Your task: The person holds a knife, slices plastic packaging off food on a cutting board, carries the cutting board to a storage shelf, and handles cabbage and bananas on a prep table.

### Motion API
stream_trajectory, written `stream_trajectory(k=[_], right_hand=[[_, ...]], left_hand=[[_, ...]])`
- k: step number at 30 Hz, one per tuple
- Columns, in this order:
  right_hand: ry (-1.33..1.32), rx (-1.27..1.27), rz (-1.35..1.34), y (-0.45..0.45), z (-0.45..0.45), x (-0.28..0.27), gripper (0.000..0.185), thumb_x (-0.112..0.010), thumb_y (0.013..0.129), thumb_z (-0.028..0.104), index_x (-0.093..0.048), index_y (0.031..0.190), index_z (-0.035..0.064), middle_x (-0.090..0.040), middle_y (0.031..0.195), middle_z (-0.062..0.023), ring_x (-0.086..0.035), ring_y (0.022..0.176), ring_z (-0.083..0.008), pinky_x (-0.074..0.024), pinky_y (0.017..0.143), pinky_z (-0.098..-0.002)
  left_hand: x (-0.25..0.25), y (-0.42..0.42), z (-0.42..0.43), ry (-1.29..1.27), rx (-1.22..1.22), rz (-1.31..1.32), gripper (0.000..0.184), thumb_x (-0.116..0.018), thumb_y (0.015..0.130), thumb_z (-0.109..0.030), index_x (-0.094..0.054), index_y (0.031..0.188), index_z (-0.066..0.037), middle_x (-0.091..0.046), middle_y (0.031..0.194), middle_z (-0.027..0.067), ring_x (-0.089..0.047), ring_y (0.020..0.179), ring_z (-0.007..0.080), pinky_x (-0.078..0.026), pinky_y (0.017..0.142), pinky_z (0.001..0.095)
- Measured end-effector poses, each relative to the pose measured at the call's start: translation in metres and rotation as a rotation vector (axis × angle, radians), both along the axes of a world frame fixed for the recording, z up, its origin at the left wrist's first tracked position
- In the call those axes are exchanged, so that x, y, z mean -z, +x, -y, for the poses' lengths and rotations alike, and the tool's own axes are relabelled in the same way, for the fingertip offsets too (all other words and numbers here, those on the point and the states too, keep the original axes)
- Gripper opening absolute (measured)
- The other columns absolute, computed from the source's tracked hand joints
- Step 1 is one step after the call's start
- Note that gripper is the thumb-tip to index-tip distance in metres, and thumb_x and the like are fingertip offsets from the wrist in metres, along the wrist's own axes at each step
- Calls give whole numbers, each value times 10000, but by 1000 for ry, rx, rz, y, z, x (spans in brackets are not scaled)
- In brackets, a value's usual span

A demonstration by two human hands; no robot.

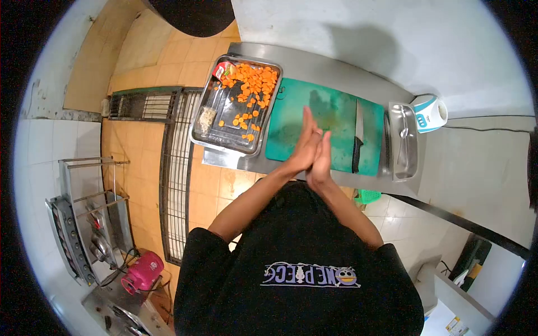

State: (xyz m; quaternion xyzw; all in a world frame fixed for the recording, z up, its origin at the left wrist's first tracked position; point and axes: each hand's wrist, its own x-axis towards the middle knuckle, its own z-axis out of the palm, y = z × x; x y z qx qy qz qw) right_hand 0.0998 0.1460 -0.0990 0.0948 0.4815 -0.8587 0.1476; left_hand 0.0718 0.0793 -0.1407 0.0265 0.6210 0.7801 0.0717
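My left hand (305, 150) and my right hand (320, 163) are held palm against palm above the near edge of a green cutting board (294, 134). Their fingers are stretched out, and no object shows between them. A ring sits on one finger of the left hand. On the board's right side lies a kitchen knife (357, 137) with a black handle toward me. To the left, a metal tray (224, 147) holds many orange carrot slices (255, 81), a red-and-white packet (224, 71) and a small pale heap (207, 120) that I cannot identify.
Right of the board is a steel container (403, 162) with a spoon (404, 133) in it. A white-and-blue appliance (430, 113) stands by the wall. Metal floor grates (178, 185) run at the left, near a pink gas cylinder (143, 273).
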Motion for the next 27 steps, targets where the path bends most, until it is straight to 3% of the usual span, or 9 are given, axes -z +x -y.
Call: stream_trajectory(k=[6,9,16,18,19,21,23,25,27], right_hand=[[187,-127,-123,27,18,-5,755,-138,1067,539,-107,1577,-17,-148,1656,-136,-96,1534,-239,-35,1234,-373],[128,-108,-113,14,15,-7,767,-130,1062,558,-91,1582,-5,-90,1664,-143,-57,1539,-253,-25,1234,-382],[442,40,-238,-17,-8,4,724,-152,1064,561,-161,1593,67,-86,1669,-143,-77,1540,-256,-59,1234,-397],[515,54,-318,-22,-18,10,707,-166,1068,552,-185,1592,77,-101,1668,-143,-97,1538,-253,-77,1233,-401],[521,41,-271,-23,-24,17,691,-204,1066,536,-202,1589,84,-144,1655,-141,-129,1530,-261,-100,1227,-413],[535,17,-176,-24,-39,32,663,-281,1061,505,-235,1582,97,-230,1628,-136,-193,1512,-277,-148,1216,-439],[547,-17,-79,-23,-51,46,640,-358,1056,474,-269,1575,110,-316,1601,-132,-257,1494,-293,-195,1205,-465],[545,-44,-34,-20,-59,55,630,-397,1054,458,-285,1571,117,-359,1587,-130,-289,1485,-300,-219,1199,-478],[551,-26,38,-10,-67,59,590,-433,1047,430,-345,1546,128,-457,1523,-133,-383,1436,-308,-297,1159,-501]], left_hand=[[-2,-21,31,-27,-76,203,708,-374,1000,-222,-43,1579,15,-56,1658,221,-49,1540,310,-75,1235,369],[-8,-13,21,97,-109,313,743,-389,1016,-312,-35,1577,22,-36,1665,191,-30,1541,290,-45,1237,373],[-47,10,25,119,261,131,717,-349,1069,-421,-61,1592,-23,-72,1667,164,-59,1538,272,-103,1231,373],[-42,12,45,34,417,153,645,-399,1066,-412,-254,1567,-33,-334,1593,164,-289,1476,264,-205,1210,395],[-42,12,60,30,417,151,645,-399,1066,-412,-254,1567,-33,-334,1593,164,-289,1476,264,-205,1210,395],[-42,7,94,-18,464,63,523,-519,1036,-333,-473,1459,-29,-622,1350,143,-521,1301,229,-355,1127,390],[-16,6,118,-269,146,23,373,-635,963,-221,-629,1306,-75,-736,1094,99,-652,1087,204,-487,970,365],[1,3,152,-912,-79,18,277,-705,889,-187,-705,1159,-130,-738,1025,107,-695,948,252,-548,813,383],[13,-1,173,-1064,-134,14,227,-720,866,-206,-722,1079,-128,-740,975,97,-700,882,279,-543,803,408]])
